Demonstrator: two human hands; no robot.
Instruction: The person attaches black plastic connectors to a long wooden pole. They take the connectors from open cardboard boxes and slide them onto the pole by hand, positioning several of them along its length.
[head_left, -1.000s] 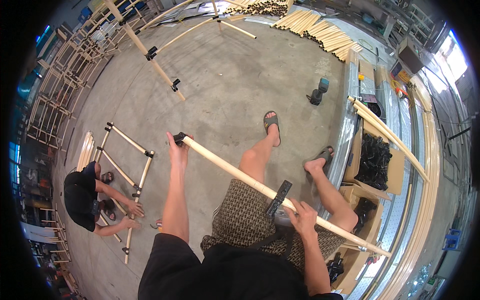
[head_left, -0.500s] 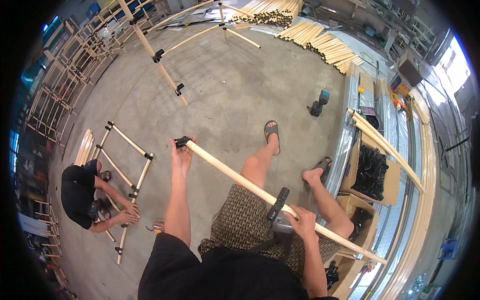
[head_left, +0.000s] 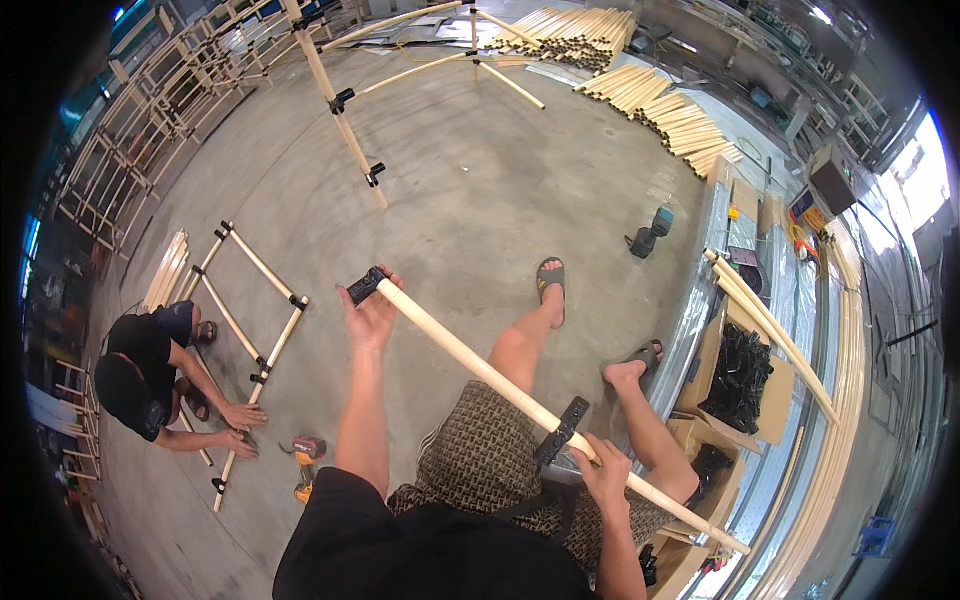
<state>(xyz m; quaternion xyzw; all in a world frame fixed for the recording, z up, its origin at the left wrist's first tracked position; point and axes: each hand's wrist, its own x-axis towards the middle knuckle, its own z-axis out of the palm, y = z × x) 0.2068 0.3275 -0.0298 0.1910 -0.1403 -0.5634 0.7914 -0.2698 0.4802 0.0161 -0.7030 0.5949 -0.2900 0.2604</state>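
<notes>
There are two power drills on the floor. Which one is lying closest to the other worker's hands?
The orange drill, lying on the concrete just right of the crouching worker's hands. The other, a dark drill with a teal body, lies far off near the metal bench.

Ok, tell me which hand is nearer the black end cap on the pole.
Left. The left hand grips the pole right at the end cap; the right hand holds it far down, by the black clamp.

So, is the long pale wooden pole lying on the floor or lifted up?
Lifted: the long pale wooden pole slants across the lap, left hand near its black-capped end, right hand further down.
</notes>
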